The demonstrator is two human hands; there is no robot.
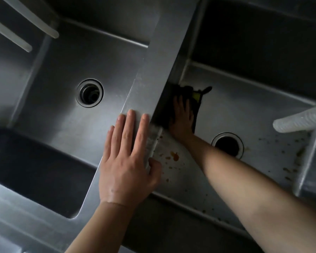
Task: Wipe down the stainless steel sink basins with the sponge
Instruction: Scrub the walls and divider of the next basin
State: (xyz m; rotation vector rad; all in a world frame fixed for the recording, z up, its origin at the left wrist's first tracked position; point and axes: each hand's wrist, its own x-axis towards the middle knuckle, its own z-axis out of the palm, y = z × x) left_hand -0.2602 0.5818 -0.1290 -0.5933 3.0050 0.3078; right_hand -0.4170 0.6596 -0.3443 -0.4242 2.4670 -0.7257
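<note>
Two hands: left (pixel 125 161) flat on divider (pixel 159 57), right (pixel 181 115) pressing one sponge (pixel 196 95) between two basins.

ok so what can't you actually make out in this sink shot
- Sponge, head view: mostly covered by the right hand and motion-blurred; only a dark mass with a yellow bit shows.
- Hose: cut off by the right edge, source unseen.
- Right basin back wall: too dark to judge.
- Right drain: partly hidden by the forearm.
- Left hand rests flat on the divider, covering the surface beneath.
</note>
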